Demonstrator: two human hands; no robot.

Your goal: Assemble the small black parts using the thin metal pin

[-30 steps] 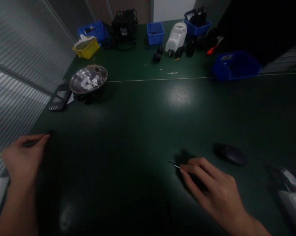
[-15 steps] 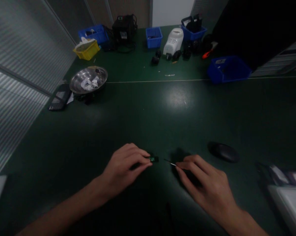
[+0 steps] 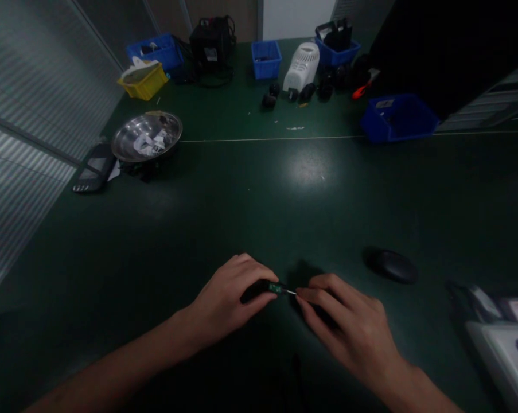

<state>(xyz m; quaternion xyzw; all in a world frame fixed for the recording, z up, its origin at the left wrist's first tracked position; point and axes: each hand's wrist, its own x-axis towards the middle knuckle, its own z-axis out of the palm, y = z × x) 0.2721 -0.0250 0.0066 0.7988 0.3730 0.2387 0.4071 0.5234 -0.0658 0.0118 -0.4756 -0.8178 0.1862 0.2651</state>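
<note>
Between the thumb and fingertips of my left hand [image 3: 237, 292] is a small green circuit board [image 3: 276, 288] with a dark end. My right hand [image 3: 349, 327] pinches a thin, shiny metal piece [image 3: 291, 292], too small and dim to name more exactly. Its dark tip reaches the board's right end, though I cannot tell whether it is inserted or only touching. Both hands are low over the dark green table [image 3: 241, 218], fingertips close together.
A black computer mouse [image 3: 392, 266] lies right of my right hand. A steel bowl [image 3: 147, 136] with white scraps stands at the left. Along the back are a yellow bin [image 3: 144, 83], a blue bin [image 3: 266, 60] and a white vented housing [image 3: 302, 69]. Another blue bin [image 3: 398, 119] is at right.
My left hand has moved right with the circuit board, and my right hand slightly left. The gap between the board and the metal piece has closed. The view has shifted a little.
</note>
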